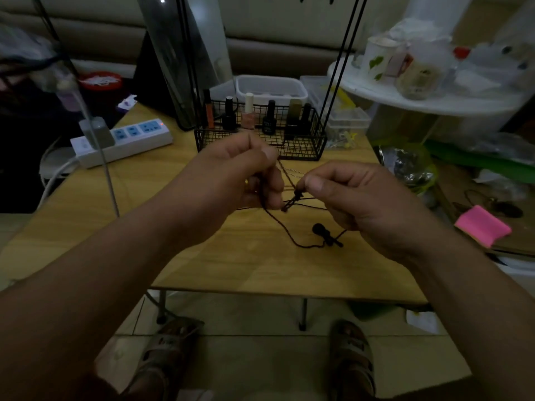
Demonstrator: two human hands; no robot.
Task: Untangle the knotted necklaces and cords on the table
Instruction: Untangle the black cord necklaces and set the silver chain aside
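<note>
Above the light wooden counter (202, 250), the left hand (240, 172) and right hand (350, 195) each pinched the thin dark knotted cord (278, 224).

I get a dim, underexposed view with soft detail all over. The tabletop (231, 270) looks dull, and the thin cord (278, 224) barely stands out on it. The white shelf (434, 104) beyond its far right corner is brightest and blurred. Straight lines bow toward the frame edges.
</note>
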